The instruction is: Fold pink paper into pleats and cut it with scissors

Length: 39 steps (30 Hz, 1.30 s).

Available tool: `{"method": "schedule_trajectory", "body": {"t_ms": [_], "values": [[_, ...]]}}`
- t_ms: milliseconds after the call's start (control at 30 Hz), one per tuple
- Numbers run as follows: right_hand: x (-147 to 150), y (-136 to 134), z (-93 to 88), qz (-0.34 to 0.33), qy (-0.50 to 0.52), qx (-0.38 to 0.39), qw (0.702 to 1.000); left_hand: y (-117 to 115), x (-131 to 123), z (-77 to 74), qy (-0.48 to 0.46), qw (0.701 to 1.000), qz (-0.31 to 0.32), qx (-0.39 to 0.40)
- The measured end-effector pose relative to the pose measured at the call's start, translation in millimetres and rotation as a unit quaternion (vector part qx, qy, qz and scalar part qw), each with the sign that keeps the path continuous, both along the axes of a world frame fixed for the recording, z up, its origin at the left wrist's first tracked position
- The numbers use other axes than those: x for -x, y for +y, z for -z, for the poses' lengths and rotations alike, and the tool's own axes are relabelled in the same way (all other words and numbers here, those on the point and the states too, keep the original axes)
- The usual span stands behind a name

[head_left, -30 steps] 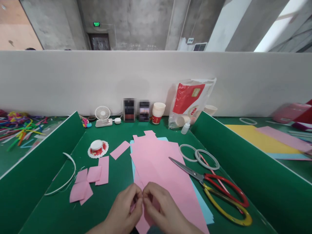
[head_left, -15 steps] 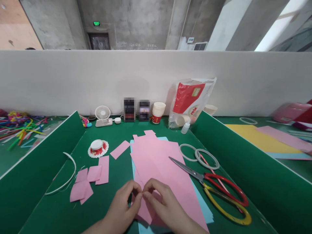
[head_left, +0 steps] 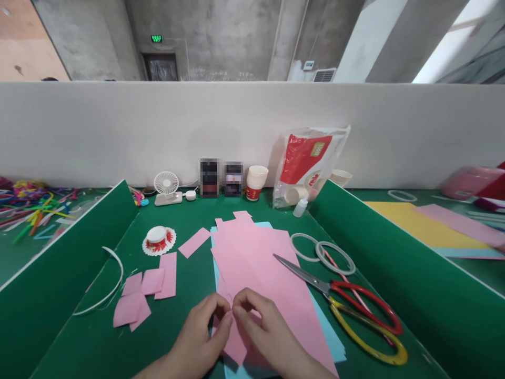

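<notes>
My left hand (head_left: 203,334) and my right hand (head_left: 265,327) meet over the near part of a stack of pink paper (head_left: 260,263). Both are closed in a pinch, thumb against forefinger, with their fingertips nearly touching. Whatever lies between the fingertips is too small and covered to make out. Pale blue sheets (head_left: 329,337) stick out from beneath the pink ones. Large scissors (head_left: 329,288) with one red and one yellow handle lie partly on the paper, to the right of my hands. Several small pink paper pieces (head_left: 132,308) are spread to the left.
A small cup-shaped paper hat (head_left: 158,237) sits at left, near a curved white strip (head_left: 114,284). Two pale rings (head_left: 335,258) lie at right. Along the back stand a fan (head_left: 166,183), paper cups (head_left: 256,182), a bottle (head_left: 300,207) and a plastic bag (head_left: 307,163). Green dividers (head_left: 410,263) flank the table.
My fingertips have shifted very slightly, and the right hand's tips sit a touch higher and farther right. Everything else stays in place.
</notes>
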State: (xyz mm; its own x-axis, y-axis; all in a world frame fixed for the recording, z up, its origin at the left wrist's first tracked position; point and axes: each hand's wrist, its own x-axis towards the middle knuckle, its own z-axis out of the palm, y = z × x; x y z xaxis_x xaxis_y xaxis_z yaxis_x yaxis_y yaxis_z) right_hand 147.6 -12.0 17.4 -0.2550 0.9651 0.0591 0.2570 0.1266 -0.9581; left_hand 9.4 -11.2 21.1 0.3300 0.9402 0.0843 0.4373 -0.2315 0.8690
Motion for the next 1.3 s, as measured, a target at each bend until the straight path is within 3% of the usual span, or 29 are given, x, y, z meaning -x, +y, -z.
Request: {"method": "schedule_trajectory", "body": {"t_ms": [267, 633, 800, 1067, 1300], "values": [[-0.3, 0.9, -0.8, -0.003, 0.011, 0.004, 1.0, 1.3, -2.3, 0.7, -0.077, 0.992, -0.045, 0.094], [-1.4, -0.1, -2.9, -0.037, -0.093, -0.104, 0.99, -1.2, -0.8, -0.3, 0.032, 0.999, 0.001, -0.017], [-0.6, 0.5, -4.8, -0.03, -0.071, -0.074, 0.994, 0.5, -0.1, -3.5, 0.024, 0.999, 0.0, -0.029], [2.6, -2.0, -0.7, -0.022, -0.129, -0.061, 0.99, -0.4, -0.9, -3.1, 0.087, 0.995, 0.012, -0.043], [2.3, -0.8, -7.1, -0.046, -0.039, 0.06, 0.996, 2.1, -0.9, -9.9, -0.003, 0.997, -0.004, 0.08]]}}
